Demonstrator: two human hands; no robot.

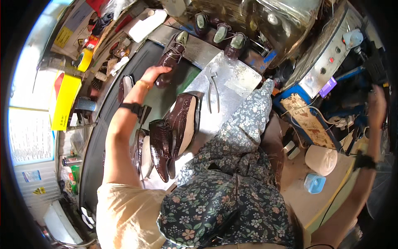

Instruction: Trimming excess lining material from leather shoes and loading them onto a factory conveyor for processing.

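Observation:
My left hand point(156, 75) grips the toe end of a dark brown laced shoe point(171, 58) with a greenish last showing at its collar. The shoe lies across the dark belt and the metal plate. Nearer to me, several glossy brown uppers with pale linings point(179, 124) lie piled together. A pair of metal pincers point(213, 92) rests on the silver work surface point(199, 83) to the right of the left hand. My right hand point(377, 106) is far out at the right, beside dark machine parts, its fingers smeared by motion.
Several more lasted shoes point(222, 33) stand along the back. A machine with a control panel point(323, 68) is at the right, over a beige container point(321, 159) and a blue tub point(314, 183). A yellow box point(66, 101) and shelf clutter line the left. A floral apron covers my lap.

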